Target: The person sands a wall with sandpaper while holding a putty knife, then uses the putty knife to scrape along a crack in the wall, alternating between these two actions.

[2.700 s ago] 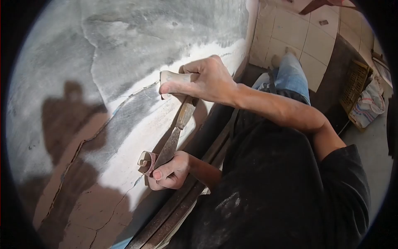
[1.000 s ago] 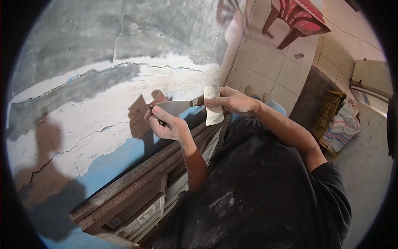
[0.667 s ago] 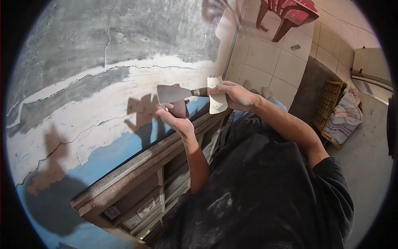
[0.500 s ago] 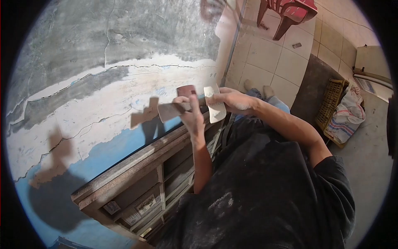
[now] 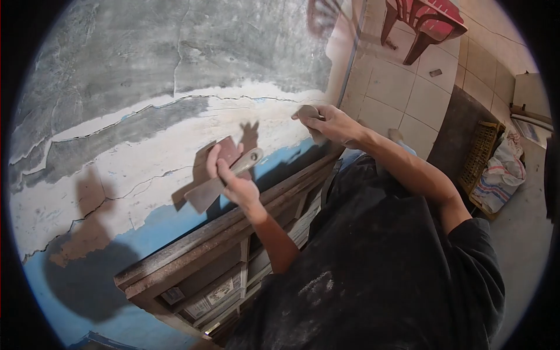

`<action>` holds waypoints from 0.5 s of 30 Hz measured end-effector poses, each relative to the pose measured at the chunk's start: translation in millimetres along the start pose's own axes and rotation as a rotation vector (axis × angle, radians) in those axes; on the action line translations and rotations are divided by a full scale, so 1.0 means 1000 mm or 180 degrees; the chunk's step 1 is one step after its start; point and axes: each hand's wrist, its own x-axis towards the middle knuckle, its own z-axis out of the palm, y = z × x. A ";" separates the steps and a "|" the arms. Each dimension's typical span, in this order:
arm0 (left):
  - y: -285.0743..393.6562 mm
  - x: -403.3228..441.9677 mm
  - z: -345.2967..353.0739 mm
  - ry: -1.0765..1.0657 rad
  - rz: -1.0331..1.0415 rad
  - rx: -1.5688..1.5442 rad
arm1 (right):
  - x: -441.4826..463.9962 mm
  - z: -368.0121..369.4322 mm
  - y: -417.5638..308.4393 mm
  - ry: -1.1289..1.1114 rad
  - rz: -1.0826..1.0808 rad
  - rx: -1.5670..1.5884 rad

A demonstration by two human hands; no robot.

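Observation:
My left hand (image 5: 236,182) is closed around a putty knife, its wide flat blade (image 5: 205,196) pointing down-left and its pale handle sticking out up-right. A reddish-brown sheet (image 5: 226,149), probably sandpaper, is in the same hand, behind the fingers. My right hand (image 5: 337,123) pinches a bent piece of sandpaper (image 5: 308,115) close to the wall; whether it touches the wall I cannot tell. Both hands are in front of the cracked wall (image 5: 140,157), where a white patched band lies between grey plaster above and blue paint below.
A wooden cabinet (image 5: 233,213) with glass panes stands against the wall beneath my hands. A red plastic chair (image 5: 426,26) is on the tiled floor (image 5: 385,81). At right, a yellow crate (image 5: 481,154) has a striped white sack (image 5: 500,175) beside it.
My left hand has moved left and down with the putty knife, away from my right hand. My right hand has shifted towards the wall, and the sandpaper's pale printed back no longer faces me.

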 end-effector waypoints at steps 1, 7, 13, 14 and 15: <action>0.007 0.008 -0.007 0.0049 0.0114 -0.0011 | 0.006 0.006 -0.010 0.0107 -0.0059 0.0056; 0.040 0.035 -0.052 0.0417 0.1033 0.0422 | 0.069 0.055 -0.033 0.0881 -0.1015 -0.0036; 0.023 0.068 -0.107 0.0129 0.3737 0.2167 | 0.098 0.088 -0.043 0.0985 -0.2026 -0.1202; 0.023 0.073 -0.113 0.0311 0.4076 0.2811 | 0.105 0.090 -0.040 0.0998 -0.2172 -0.1170; 0.027 0.076 -0.117 0.0501 0.4398 0.3459 | 0.107 0.094 -0.039 0.0995 -0.2159 -0.1099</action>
